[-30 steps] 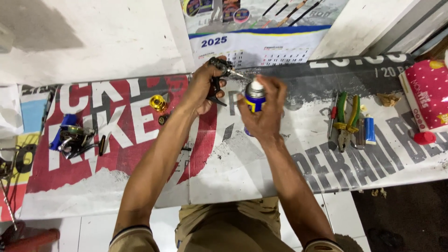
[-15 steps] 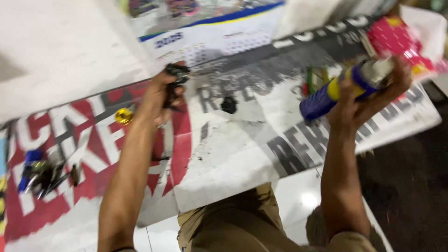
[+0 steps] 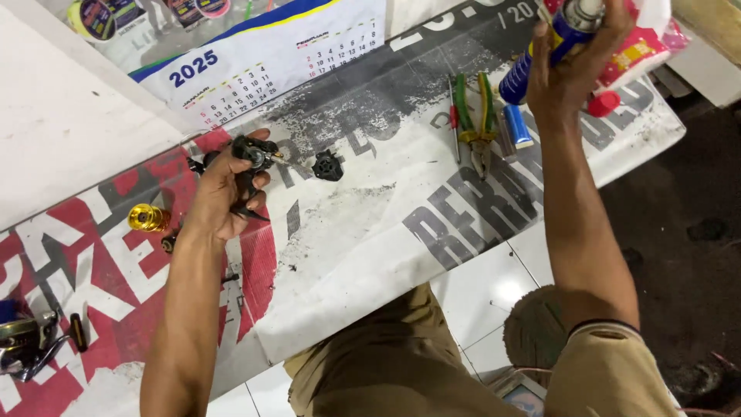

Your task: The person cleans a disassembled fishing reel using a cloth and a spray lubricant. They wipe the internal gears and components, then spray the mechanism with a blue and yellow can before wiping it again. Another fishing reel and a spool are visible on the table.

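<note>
Two bare forearms rose from khaki-trousered knees over a white tiled floor [image 3: 494, 289]. Nearest, at the left edge, lay a metal fishing reel [image 3: 23, 344] on the surface [image 3: 363, 232], a glossy printed banner in red, white and black, scuffed with grime. Beyond it stood a small gold cylinder [image 3: 148, 218]. The left hand [image 3: 224, 193] had its fingers closed around a black, knobbly reel body [image 3: 251, 158], held just above the banner. A small black cap [image 3: 327, 166] sat near it, apart. Farther right lay green-handled pliers [image 3: 478, 123] and a blue tube [image 3: 519, 126] side by side. The right hand [image 3: 571, 73] gripped a blue and yellow spray can [image 3: 552, 46], tilted, raised at the far right edge. A paper calendar [image 3: 255, 58] hung on the wall behind.
</note>
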